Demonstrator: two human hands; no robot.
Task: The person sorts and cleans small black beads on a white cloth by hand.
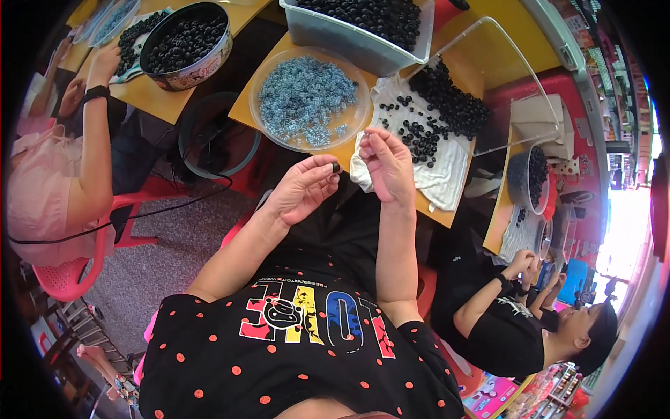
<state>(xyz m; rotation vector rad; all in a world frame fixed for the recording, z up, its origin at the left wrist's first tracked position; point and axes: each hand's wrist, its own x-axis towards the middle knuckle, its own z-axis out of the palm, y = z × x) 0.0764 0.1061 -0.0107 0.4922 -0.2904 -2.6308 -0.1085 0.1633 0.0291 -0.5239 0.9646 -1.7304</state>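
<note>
Between the thumb and fingertips of my left hand is a small black round cap. My right hand is raised beside it, thumb and forefinger pinched together; whatever they hold is too small to make out. The two hands are apart, above my lap at the table's near edge. Just beyond them stands a round clear tray heaped with small pale blue see-through pieces. To the right, a white cloth carries many loose black caps like the one in my left hand.
A clear bin full of black pieces stands behind the tray, and a clear lid leans at the right. At far left, a co-worker sits by a patterned pot of black pieces. Another person works at the right. A dark cable crosses the left.
</note>
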